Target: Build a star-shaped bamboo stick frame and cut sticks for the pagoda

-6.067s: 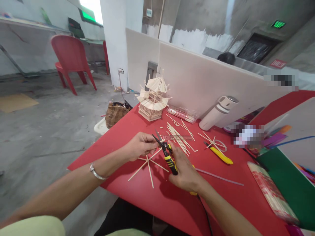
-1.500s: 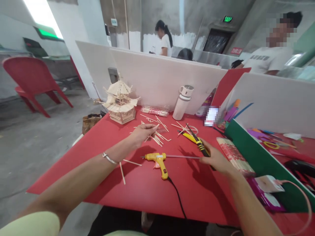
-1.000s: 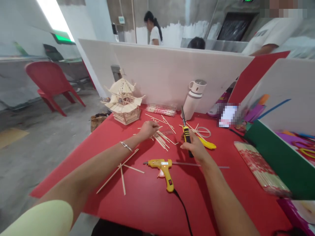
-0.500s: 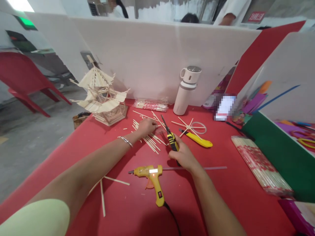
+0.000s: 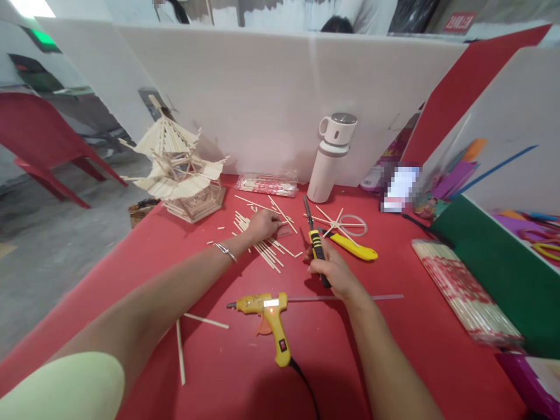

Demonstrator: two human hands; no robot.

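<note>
My left hand [image 5: 262, 226] is closed at the fingertips on a thin wooden stick [image 5: 283, 223], whose end pokes out to the right. Below those fingers lies a bundle of loose sticks [image 5: 268, 255], beside a small clear piece [image 5: 285, 231]. My right hand [image 5: 333, 269] grips a hand tool with a black-and-yellow handle [image 5: 317, 245] and a narrow dark metal end pointing up and away; its exact kind is unclear. Just right of the tool lie a star of joined sticks [image 5: 336, 224], a clear ring [image 5: 365, 226] and a yellow utility knife [image 5: 356, 248].
A yellow glue gun [image 5: 273, 324] with its cord lies in front. Back left stands a stick pagoda model [image 5: 175, 169]; a white bottle [image 5: 330, 160] and a packet of sticks [image 5: 268, 185] are by the partition. A bigger stick pack [image 5: 466, 291] lies right, near a green box [image 5: 476, 256].
My right hand has drawn the tool to the right, away from the left hand, and its tip now points more upright. The left hand stays in place.
</note>
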